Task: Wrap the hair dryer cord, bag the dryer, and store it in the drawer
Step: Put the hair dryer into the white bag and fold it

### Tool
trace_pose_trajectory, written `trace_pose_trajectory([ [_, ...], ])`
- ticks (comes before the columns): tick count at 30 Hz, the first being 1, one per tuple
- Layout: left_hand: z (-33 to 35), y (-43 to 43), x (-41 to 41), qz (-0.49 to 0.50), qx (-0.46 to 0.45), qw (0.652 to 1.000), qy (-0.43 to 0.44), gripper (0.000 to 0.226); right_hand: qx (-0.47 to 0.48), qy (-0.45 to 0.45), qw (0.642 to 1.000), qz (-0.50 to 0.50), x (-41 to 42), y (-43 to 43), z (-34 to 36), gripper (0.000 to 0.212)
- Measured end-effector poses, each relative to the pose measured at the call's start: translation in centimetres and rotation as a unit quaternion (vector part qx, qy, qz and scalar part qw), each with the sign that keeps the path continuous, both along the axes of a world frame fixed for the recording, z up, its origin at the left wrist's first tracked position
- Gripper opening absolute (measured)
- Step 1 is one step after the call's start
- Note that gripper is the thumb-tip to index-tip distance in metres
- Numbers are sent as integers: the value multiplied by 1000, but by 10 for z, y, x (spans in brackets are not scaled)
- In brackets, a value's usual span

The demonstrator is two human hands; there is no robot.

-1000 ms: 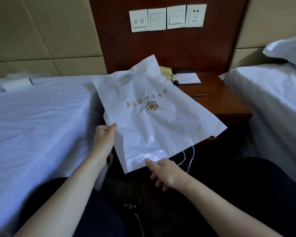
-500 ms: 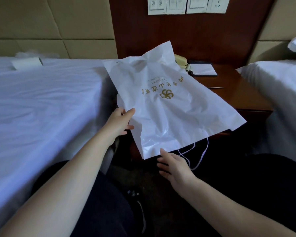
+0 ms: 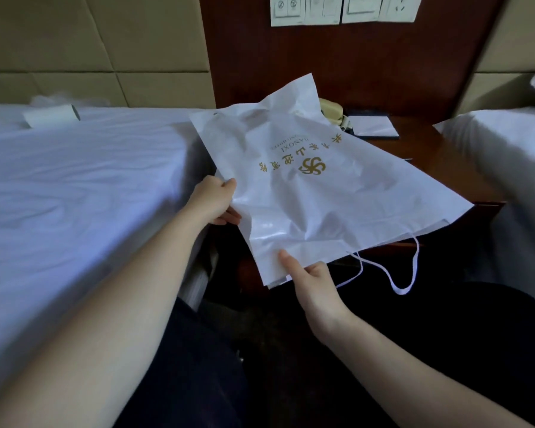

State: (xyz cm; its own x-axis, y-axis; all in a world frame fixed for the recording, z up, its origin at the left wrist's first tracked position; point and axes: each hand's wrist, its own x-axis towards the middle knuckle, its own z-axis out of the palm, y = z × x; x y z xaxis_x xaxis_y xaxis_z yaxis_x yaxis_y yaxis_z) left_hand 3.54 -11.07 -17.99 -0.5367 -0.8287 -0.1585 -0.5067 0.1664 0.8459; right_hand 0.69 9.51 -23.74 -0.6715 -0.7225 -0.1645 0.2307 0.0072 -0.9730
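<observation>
A flat white bag (image 3: 315, 193) with a gold logo and upside-down gold lettering is held out in front of me, over the gap between the bed and the nightstand. My left hand (image 3: 213, 200) pinches its left edge. My right hand (image 3: 311, 279) grips the near bottom edge, thumb on top. Two white drawstring loops (image 3: 399, 282) hang from the bag's near right side. The hair dryer and its cord are not in view. The nightstand's drawer is hidden behind the bag.
A white-sheeted bed (image 3: 74, 186) fills the left, with a small white roll (image 3: 51, 115) near the headboard. The dark wood nightstand (image 3: 445, 168) carries a cream telephone (image 3: 331, 111) and a notepad (image 3: 372, 126). A second bed (image 3: 513, 156) stands at the right. Wall switches (image 3: 340, 9) sit above.
My right hand, loose under the bag's bottom edge half a second ago, has closed on that edge. The left hand keeps its hold. The view has shifted slightly.
</observation>
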Motion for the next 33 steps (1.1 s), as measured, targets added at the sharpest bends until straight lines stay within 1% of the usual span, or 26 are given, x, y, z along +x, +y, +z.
trace_pose_trajectory([
  [2, -2, -5, -1, 14, -71, 997, -4, 27, 0, 23, 1000, -16, 1, 3, 1, 33],
  [4, -3, -11, 2, 38, -152, 988, -7, 33, 20, 52, 998, -11, 5, 7, 0, 47],
  [5, -3, -13, 4, 50, -172, 984, -2, 36, 32, 64, 997, -6, 6, 10, 2, 53],
  [7, -4, -16, 7, 55, -182, 982, 10, 35, 29, 73, 997, 1, 6, 16, 4, 54],
  [9, -4, -17, 7, 50, -182, 982, 17, 33, 31, 80, 996, 8, 4, 22, 6, 69],
  [10, -3, -16, 5, 52, -184, 981, 22, 32, 36, 87, 996, 7, 3, 24, 7, 66],
  [12, -1, -14, 2, 63, -204, 977, 28, 34, 38, 98, 994, 20, 1, 28, 7, 48],
  [14, 3, -13, -2, 81, -233, 968, 35, 38, 39, 103, 993, 34, -2, 31, 7, 52],
  [16, 6, -13, -3, 100, -238, 964, 57, 38, 31, 106, 993, 39, -2, 33, 9, 43],
  [17, 8, -14, -4, 107, -230, 964, 75, 36, 31, 110, 993, 40, -4, 35, 12, 37],
  [18, 9, -14, -4, 116, -211, 966, 93, 34, 34, 117, 992, 37, -6, 35, 16, 39],
  [20, 12, -13, -4, 136, -173, 967, 130, 32, 47, 141, 988, 36, -10, 36, 20, 52],
  [23, 10, -15, -4, 154, -113, 965, 180, 31, 58, 132, 988, 53, -13, 39, 21, 60],
  [25, 8, -10, -3, 162, -35, 966, 198, 32, 53, 119, 988, 80, -9, 42, 20, 65],
  [26, 10, -2, -2, 162, 14, 964, 211, 31, 43, 114, 989, 89, -7, 43, 21, 62],
  [28, 13, 17, 1, 138, 102, 957, 235, 28, 3, 89, 991, 98, -5, 43, 22, 43],
  [29, 12, 26, 2, 117, 124, 956, 237, 28, -9, 79, 991, 104, -5, 43, 24, 35],
  [33, 4, 53, 7, 40, 156, 964, 211, 34, -23, 56, 988, 143, -7, 42, 23, 30],
])
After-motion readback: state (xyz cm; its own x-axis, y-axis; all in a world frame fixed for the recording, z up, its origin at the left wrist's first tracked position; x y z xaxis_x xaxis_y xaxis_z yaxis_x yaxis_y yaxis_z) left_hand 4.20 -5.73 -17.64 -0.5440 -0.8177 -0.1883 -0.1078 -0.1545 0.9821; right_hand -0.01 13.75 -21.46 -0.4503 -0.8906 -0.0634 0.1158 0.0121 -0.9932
